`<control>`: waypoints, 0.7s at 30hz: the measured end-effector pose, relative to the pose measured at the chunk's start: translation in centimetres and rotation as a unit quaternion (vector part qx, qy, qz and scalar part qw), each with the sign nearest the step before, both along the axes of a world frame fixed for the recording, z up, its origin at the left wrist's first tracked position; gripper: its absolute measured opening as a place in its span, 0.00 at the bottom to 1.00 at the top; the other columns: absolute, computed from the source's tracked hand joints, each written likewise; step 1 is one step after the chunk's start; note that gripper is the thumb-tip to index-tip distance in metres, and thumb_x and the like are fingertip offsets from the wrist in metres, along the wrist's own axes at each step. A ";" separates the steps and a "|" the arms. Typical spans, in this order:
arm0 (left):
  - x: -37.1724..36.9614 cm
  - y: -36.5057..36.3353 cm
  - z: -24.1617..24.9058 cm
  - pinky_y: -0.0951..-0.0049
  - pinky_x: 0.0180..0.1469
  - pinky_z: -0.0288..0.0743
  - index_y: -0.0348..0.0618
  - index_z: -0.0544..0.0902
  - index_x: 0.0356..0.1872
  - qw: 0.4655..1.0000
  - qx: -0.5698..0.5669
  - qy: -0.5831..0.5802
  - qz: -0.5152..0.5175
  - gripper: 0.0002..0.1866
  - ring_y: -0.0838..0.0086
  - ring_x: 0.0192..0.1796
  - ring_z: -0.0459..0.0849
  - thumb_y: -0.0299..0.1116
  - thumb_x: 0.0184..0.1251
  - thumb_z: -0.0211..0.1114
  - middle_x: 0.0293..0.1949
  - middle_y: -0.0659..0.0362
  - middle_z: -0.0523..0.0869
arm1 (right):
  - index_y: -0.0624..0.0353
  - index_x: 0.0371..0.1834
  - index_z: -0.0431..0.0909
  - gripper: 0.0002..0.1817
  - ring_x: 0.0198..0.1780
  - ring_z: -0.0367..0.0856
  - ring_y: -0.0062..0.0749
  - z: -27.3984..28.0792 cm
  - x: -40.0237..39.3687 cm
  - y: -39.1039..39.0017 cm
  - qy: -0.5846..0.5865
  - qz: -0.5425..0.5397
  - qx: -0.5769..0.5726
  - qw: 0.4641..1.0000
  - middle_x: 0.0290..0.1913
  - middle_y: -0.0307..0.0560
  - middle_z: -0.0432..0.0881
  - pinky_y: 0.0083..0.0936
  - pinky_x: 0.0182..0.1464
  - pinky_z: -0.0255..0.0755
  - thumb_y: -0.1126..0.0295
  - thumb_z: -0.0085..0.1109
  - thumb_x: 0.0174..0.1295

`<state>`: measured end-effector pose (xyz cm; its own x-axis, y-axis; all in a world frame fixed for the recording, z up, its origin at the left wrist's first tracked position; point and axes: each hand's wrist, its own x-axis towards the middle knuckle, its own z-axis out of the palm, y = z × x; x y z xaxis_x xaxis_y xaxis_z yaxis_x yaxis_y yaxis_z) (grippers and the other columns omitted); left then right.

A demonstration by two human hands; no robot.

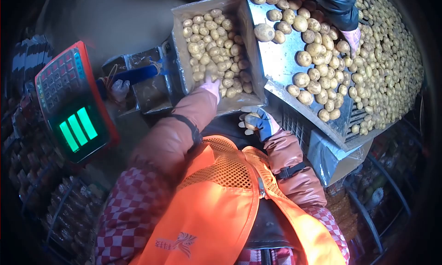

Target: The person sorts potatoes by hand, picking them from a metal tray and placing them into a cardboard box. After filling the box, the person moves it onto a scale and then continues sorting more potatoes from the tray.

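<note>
A cardboard box point(182, 76) lined with clear plastic holds many potatoes point(225, 64). My left hand point(211, 86), in a pinkish glove, reaches down into it and touches the potatoes near the front. Motion blurs its fingers, so I cannot make out a grip. My right hand point(264, 122) wears a blue-grey glove with pale fingertips. Its fingers curl round a single potato point(252, 121), close to my vest and just outside the box's near right corner.
A red-framed scale display point(76, 103) with green bars stands at left. On the right, a metal sorting table point(281, 64) carries loose potatoes. Another person's gloved hand point(352, 40) touches potatoes there. A plastic-lined box point(338, 156) sits below the table.
</note>
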<state>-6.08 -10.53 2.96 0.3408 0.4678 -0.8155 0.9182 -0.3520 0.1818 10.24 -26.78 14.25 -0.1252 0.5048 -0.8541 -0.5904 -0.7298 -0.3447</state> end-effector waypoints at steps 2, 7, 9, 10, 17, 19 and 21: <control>1.2 1.4 0.5 0.57 0.71 0.67 0.60 0.63 0.76 0.999 -0.029 0.006 0.038 0.35 0.48 0.70 0.71 0.45 0.67 0.61 0.81 0.49 0.40 | 0.55 0.66 0.72 0.26 0.48 0.85 0.36 -0.1 0.3 0.1 -0.004 0.024 -0.004 1.000 0.51 0.46 0.82 0.29 0.41 0.80 0.67 0.64 0.64; 1.5 3.8 -0.7 0.57 0.69 0.69 0.66 0.60 0.77 0.997 0.031 -0.047 0.051 0.38 0.46 0.69 0.72 0.44 0.65 0.63 0.81 0.51 0.40 | 0.54 0.66 0.71 0.27 0.47 0.84 0.36 0.8 2.0 0.5 -0.009 0.084 0.001 0.996 0.52 0.46 0.81 0.31 0.43 0.78 0.66 0.63 0.64; 1.2 2.9 0.4 0.56 0.69 0.69 0.68 0.59 0.77 0.991 0.075 -0.078 0.082 0.39 0.44 0.69 0.71 0.45 0.64 0.64 0.81 0.51 0.41 | 0.54 0.67 0.70 0.26 0.44 0.84 0.34 0.9 2.8 0.1 -0.012 0.116 0.025 0.993 0.50 0.46 0.82 0.28 0.37 0.77 0.64 0.61 0.65; 1.6 1.7 0.9 0.53 0.68 0.70 0.70 0.58 0.77 0.986 0.071 -0.089 0.123 0.39 0.41 0.70 0.69 0.47 0.65 0.63 0.81 0.52 0.39 | 0.54 0.67 0.70 0.26 0.42 0.85 0.34 1.1 3.3 -0.2 -0.014 0.132 0.037 0.990 0.49 0.46 0.83 0.27 0.34 0.77 0.63 0.60 0.66; 1.4 -5.3 -1.0 0.58 0.64 0.74 0.60 0.73 0.68 0.988 -0.017 -0.017 0.151 0.29 0.53 0.62 0.80 0.49 0.65 0.62 0.61 0.46 0.79 | 0.58 0.61 0.73 0.22 0.32 0.85 0.30 5.9 7.0 0.0 0.056 0.182 0.104 0.976 0.43 0.45 0.85 0.21 0.22 0.70 0.56 0.54 0.71; 1.8 -5.2 1.9 0.60 0.62 0.75 0.53 0.78 0.62 0.979 0.016 0.036 0.198 0.26 0.55 0.60 0.82 0.47 0.64 0.64 0.53 0.47 0.85 | 0.61 0.58 0.75 0.22 0.37 0.85 0.32 6.3 8.4 -0.5 0.038 0.163 0.144 0.975 0.46 0.47 0.84 0.22 0.24 0.72 0.55 0.53 0.71; 1.5 -5.8 4.7 0.60 0.62 0.75 0.46 0.82 0.57 0.988 0.013 0.036 0.148 0.21 0.58 0.61 0.81 0.45 0.72 0.54 0.58 0.48 0.83 | 0.61 0.58 0.75 0.23 0.40 0.85 0.33 7.9 9.5 -0.6 -0.006 0.153 0.208 0.966 0.50 0.48 0.83 0.23 0.27 0.74 0.54 0.54 0.71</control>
